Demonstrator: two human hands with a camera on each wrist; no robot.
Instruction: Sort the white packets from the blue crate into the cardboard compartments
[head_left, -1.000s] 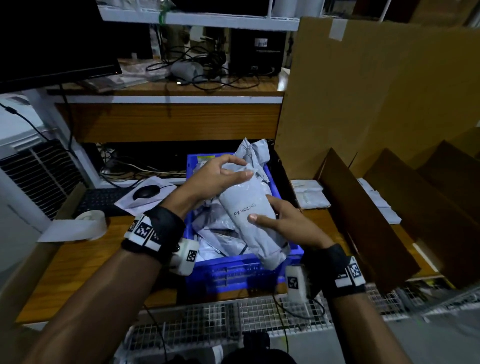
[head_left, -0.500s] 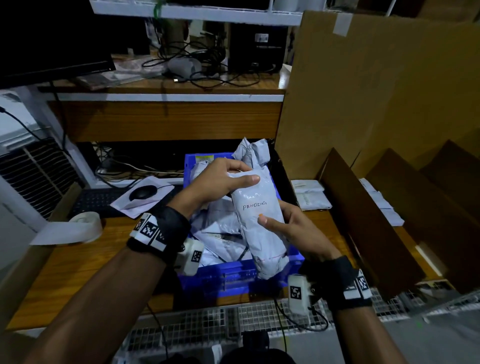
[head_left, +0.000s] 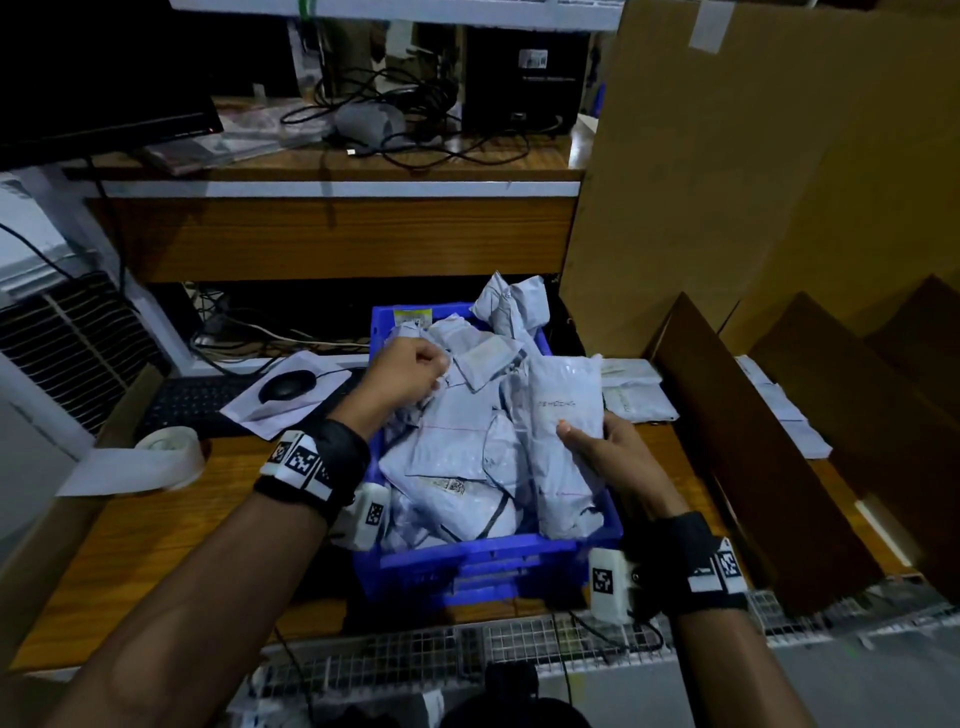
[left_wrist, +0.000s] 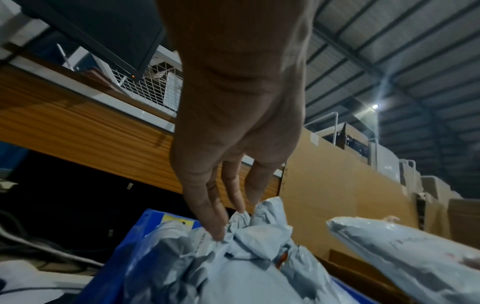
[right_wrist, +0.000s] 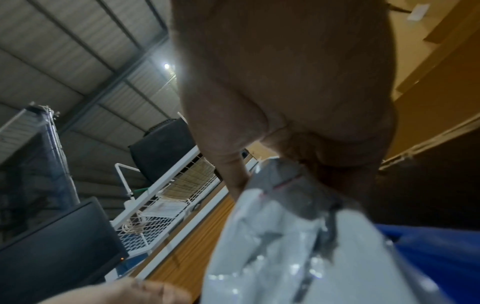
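A blue crate (head_left: 467, 566) heaped with white packets (head_left: 457, 431) stands on the wooden desk in front of me. My right hand (head_left: 597, 441) grips a long white packet (head_left: 563, 415) with handwriting on it, held over the crate's right side; the right wrist view shows this packet (right_wrist: 298, 246) under the hand (right_wrist: 285, 144). My left hand (head_left: 410, 364) is over the crate's far left, and its fingertips (left_wrist: 221, 228) touch a crumpled packet (left_wrist: 259, 236) on the pile. Cardboard compartments (head_left: 727, 441) stand to the right, the nearest holding packets (head_left: 634, 395).
A tall cardboard wall (head_left: 753, 156) rises behind the compartments. Left of the crate lie a tape roll (head_left: 166, 452), a mouse (head_left: 285, 387) on paper and a keyboard (head_left: 197, 400). A monitor (head_left: 93, 78) hangs at upper left. A wire grid (head_left: 467, 649) runs along the desk's front.
My left hand let go of the top of the handwritten packet and dropped left onto the pile. My right hand moved the packet to the right, toward the compartments.
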